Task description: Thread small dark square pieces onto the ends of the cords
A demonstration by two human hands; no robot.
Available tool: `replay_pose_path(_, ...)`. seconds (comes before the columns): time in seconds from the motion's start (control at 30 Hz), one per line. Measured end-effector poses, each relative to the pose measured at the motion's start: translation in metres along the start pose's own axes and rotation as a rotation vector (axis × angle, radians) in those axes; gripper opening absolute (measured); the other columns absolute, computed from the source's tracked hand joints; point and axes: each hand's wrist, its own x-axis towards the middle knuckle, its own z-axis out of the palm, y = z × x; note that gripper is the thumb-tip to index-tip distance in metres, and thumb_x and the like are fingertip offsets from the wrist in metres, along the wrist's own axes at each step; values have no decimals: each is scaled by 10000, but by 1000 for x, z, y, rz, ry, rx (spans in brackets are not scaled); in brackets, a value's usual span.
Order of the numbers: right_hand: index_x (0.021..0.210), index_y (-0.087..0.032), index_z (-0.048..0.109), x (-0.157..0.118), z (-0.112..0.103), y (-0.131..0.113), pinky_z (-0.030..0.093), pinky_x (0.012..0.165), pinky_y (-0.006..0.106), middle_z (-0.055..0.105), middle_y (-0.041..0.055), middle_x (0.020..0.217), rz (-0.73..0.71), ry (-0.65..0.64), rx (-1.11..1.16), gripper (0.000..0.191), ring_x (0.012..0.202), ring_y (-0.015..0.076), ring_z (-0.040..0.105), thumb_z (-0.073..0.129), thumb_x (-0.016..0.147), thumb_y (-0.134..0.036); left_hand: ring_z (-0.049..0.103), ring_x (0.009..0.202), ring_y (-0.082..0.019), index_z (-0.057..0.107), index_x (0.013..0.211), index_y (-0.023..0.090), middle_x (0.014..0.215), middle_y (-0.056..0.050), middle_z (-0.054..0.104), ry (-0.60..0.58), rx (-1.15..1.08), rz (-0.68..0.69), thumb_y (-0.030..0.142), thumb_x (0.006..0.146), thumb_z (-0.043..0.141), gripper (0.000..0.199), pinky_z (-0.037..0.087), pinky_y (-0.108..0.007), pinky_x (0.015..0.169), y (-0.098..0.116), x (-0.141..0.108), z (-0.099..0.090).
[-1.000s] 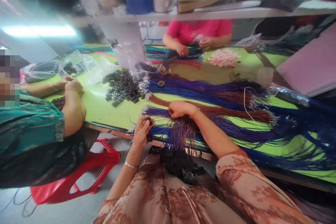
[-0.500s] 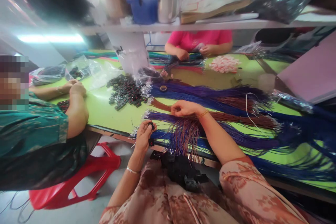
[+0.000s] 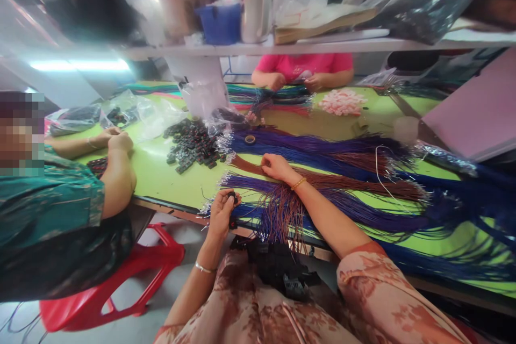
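My left hand (image 3: 221, 212) is closed on a small black plastic connector (image 3: 231, 197) at the table's front edge, with thin wires running from it to the right. My right hand (image 3: 278, 166) is farther forward, its fingers pinched at the bundle of brown wires (image 3: 245, 164); the fingertips partly hide what they grip. Purple wires (image 3: 252, 183) and blue wires (image 3: 245, 208) lie between and beside my hands, with silvery terminals at their left ends. Brown and purple wires (image 3: 284, 209) hang over the edge towards black connectors (image 3: 282, 269) on my lap.
A heap of black connectors (image 3: 193, 142) lies on the green table (image 3: 153, 174), near a tape roll (image 3: 250, 140). A co-worker in green (image 3: 48, 199) sits at left by a red stool (image 3: 153, 269); another in pink (image 3: 304, 64) works opposite. A shelf (image 3: 342, 47) crosses above.
My right hand has shifted slightly left along the brown wires, its wrist turning lower. My left hand keeps the black connector in nearly the same place. The camera view has tilted slightly.
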Motion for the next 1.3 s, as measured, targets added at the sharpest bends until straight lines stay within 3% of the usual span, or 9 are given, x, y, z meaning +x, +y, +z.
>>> replay_pose_path(0.17, 831, -136, 683, -5, -11, -15, 372, 694, 227, 691, 49, 840, -139, -15, 171, 157, 737, 137, 565, 560, 812, -233, 642, 850, -142, 600, 1000, 183, 914, -44, 666, 4, -2, 1, 365, 750, 732, 336, 521, -316, 837, -1, -1, 0)
replay_pose_path(0.37, 929, -129, 686, -20, -24, -54, 417, 719, 227, 699, 38, 873, -356, -333, 479, 291, 756, 128, 586, 524, 886, -367, 644, 845, -142, 593, 1001, 187, 903, -38, 667, 23, -34, 13, 350, 753, 732, 328, 516, -312, 833, -1, -2, 1)
replay_pose_path(0.5, 900, -133, 679, -29, -23, -72, 412, 676, 218, 689, 31, 851, -435, -424, 478, 240, 724, 122, 574, 577, 851, -345, 643, 819, -138, 598, 1000, 192, 881, -31, 667, 32, -29, 22, 348, 752, 731, 322, 516, -300, 810, -1, -2, 1)
replay_pose_path(0.7, 897, -139, 667, -31, -17, -77, 404, 674, 218, 683, 31, 853, -435, -383, 398, 190, 736, 124, 570, 566, 850, -293, 628, 770, -128, 605, 994, 192, 879, -31, 657, 57, -35, 25, 359, 741, 734, 329, 519, -252, 689, 3, -4, 5)
replay_pose_path(0.83, 956, -142, 666, -32, -16, -73, 425, 673, 217, 693, 36, 848, -395, -558, 517, 371, 739, 123, 595, 500, 905, -469, 613, 714, -121, 602, 986, 202, 848, -17, 623, 82, -44, 62, 383, 733, 735, 338, 447, -192, 504, 9, -11, 11)
replay_pose_path(0.93, 928, -122, 665, -34, -13, -67, 439, 648, 218, 675, 31, 705, -285, -674, 626, 527, 646, 113, 601, 346, 954, -541, 624, 738, -130, 591, 1001, 212, 858, -21, 626, 63, -48, 60, 386, 744, 727, 339, 427, -186, 491, 8, -25, 19)
replay_pose_path(1.03, 848, -113, 663, -33, -7, -61, 428, 627, 213, 663, 25, 650, -224, -596, 606, 500, 586, 104, 576, 363, 958, -498, 632, 748, -139, 597, 1011, 205, 879, -41, 656, -19, -9, -16, 377, 767, 711, 319, 460, -212, 562, 1, -48, 29)
replay_pose_path(1.17, 790, -121, 669, -30, 1, -56, 376, 615, 204, 676, 21, 711, -233, -314, 416, 252, 615, 100, 538, 521, 887, -301, 636, 747, -143, 628, 977, 182, 877, -64, 682, -153, 65, -134, 376, 761, 719, 303, 480, -234, 634, -6, -69, 38)
replay_pose_path(1.3, 837, -137, 672, -27, 8, -58, 370, 671, 223, 684, 40, 811, -160, -53, 238, 185, 708, 123, 560, 508, 871, -213, 638, 758, -146, 635, 975, 170, 859, -58, 685, -43, 90, -99, 398, 763, 712, 321, 485, -236, 643, 0, -57, 33)
